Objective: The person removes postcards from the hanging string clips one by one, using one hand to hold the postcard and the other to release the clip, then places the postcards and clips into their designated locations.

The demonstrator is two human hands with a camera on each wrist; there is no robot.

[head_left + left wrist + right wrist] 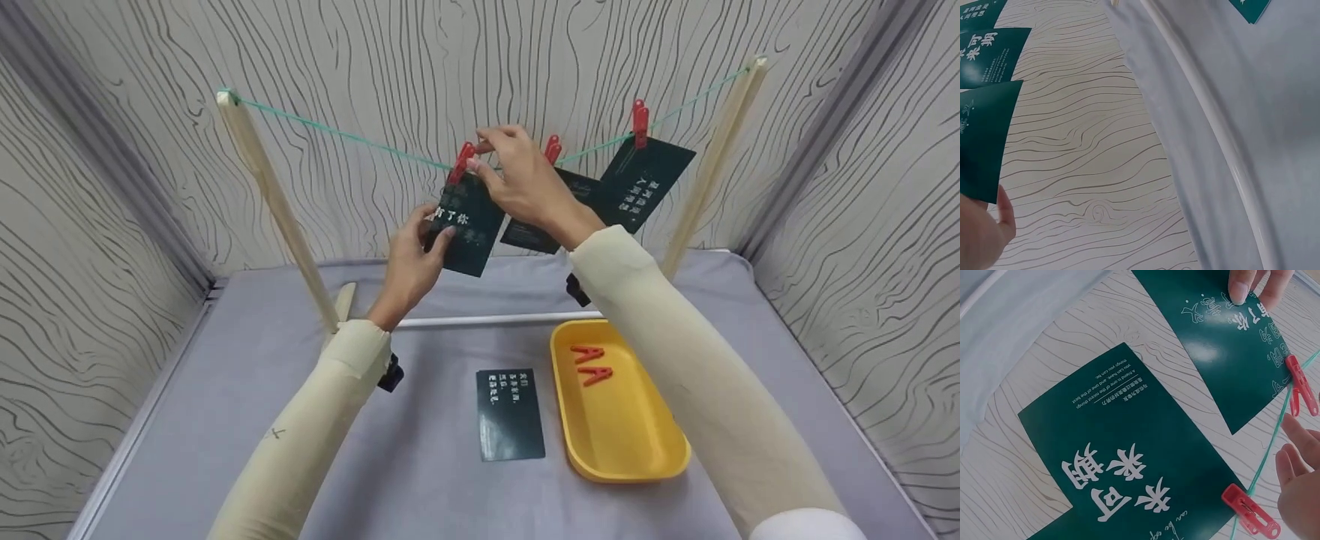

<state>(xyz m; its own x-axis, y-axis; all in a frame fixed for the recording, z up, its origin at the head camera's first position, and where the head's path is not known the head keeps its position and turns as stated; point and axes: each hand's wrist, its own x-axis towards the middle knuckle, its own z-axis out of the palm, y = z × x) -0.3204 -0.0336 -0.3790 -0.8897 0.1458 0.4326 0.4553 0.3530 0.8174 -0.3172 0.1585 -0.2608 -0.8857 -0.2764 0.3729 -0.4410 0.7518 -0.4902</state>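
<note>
My left hand (pixel 417 253) pinches the left edge of a dark green card (pixel 480 255) with white writing, thumb in front and fingers behind. A red clothespin (pixel 460 165) clips that card's top to a green string (pixel 337 133). Beside this clothespin is my right hand (pixel 529 180), thumb and fingertips parted right next to its handles; the right wrist view shows these fingers (pixel 1300 439) holding nothing. Further right, a second green card (pixel 1129 439) hangs from a red clothespin (pixel 1249 512), partly behind the right wrist. A third card (pixel 652 180) hangs from another clothespin (pixel 640 124).
Two wooden posts (pixel 274 202) (pixel 716 172) hold up the string. On the grey cloth (pixel 420 480) lies a green card (pixel 511 435), left of a yellow tray (pixel 622 442) with two red clothespins (pixel 596 375). A white rod (pixel 480 320) crosses behind; a patterned wall (pixel 360 45) stands at the back.
</note>
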